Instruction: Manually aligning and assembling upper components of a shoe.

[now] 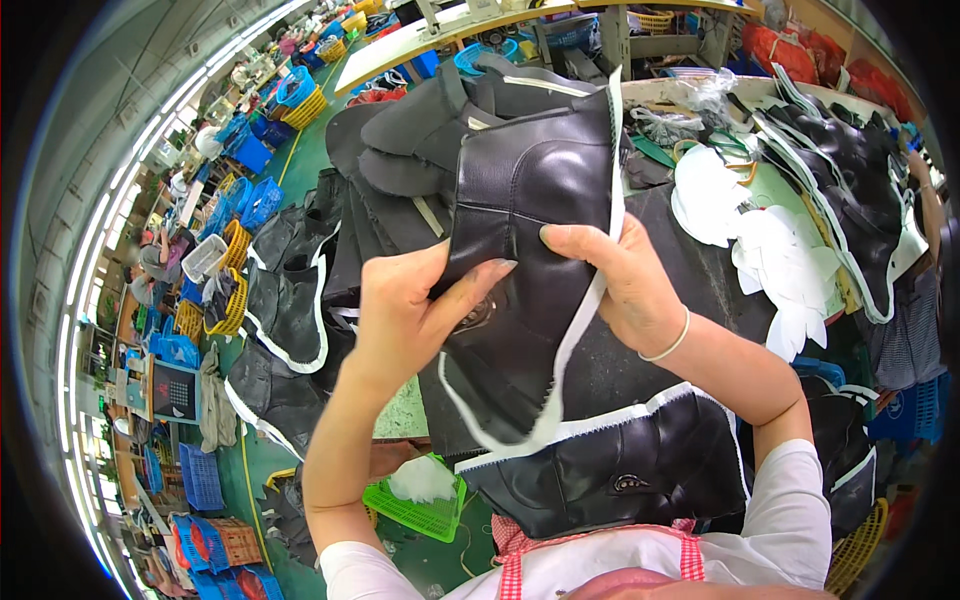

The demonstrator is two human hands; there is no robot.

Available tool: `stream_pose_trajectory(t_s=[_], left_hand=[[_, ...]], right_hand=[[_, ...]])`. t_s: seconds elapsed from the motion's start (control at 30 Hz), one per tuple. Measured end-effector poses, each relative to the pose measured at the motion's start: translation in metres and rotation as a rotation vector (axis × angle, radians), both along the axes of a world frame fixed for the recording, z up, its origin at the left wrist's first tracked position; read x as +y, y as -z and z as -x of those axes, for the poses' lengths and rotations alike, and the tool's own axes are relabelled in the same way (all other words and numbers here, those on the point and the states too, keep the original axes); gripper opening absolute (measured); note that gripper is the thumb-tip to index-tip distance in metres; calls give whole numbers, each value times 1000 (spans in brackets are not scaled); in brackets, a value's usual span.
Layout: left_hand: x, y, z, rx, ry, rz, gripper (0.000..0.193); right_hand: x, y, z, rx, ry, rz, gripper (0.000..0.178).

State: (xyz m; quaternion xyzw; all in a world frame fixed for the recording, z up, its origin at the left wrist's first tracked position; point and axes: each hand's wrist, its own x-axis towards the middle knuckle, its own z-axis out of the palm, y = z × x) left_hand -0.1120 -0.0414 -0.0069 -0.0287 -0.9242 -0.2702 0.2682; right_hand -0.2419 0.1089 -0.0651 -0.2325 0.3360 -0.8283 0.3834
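Pinched in the left hand (395,305) at the left edge and in the right hand (635,285) near the white-edged side: a black leather piece (560,170), shaped and seamed like a shoe upper. Sits at the centre of the view, raised over the dark work surface (715,290). Held firmly from both sides and pressed on the glossy front; cannot tell how gripped from behind.

Could crease, most likely, near the left thumb (475,290), being bunched into a fold there. Might stretch or scuff along the middle seam if pressed hard from both sides. Might also slip at the left if pinched there too lightly. Could fray or pull loose at the white toothed edging (545,428) if caught or tugged, being ungripped along the lower end. Could get scratched at the round, metal-looking ornament (478,315) if rubbed by a nail. Lower down, could rub against a second black piece (590,465); cannot tell whether touching or just above.

As for writing, none legible on the held piece; perhaps marked on the ornament, but too small to read. Likewise on the oval ornament (628,484) of the second piece. Farther out, nothing readable on the white cut pieces (785,260) to the right, nor on the grey-black pieces (400,175) beyond. At far left, only faint marks on a dark panel (176,392), impossible to make out.
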Motion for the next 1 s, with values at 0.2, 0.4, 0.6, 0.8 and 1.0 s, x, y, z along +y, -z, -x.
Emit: stream_pose_trajectory(t_s=[0.2,0.4,0.6,0.8,1.0], left_hand=[[-14,-25,6,-144,40,222,15],[4,3,34,-226,188,318,16],[7,97,66,-414,392,233,30],[-10,139,135,-120,341,209,33],[-161,146,152,-123,-310,746,79]], right_hand=[[19,14,-4,-218,-161,-35,18],[32,28,-7,-271,-27,-85,31],[103,86,-16,-446,-236,-466,26],[157,53,46,223,-722,-857,20],[57,56,103,795,-122,-670,20]])
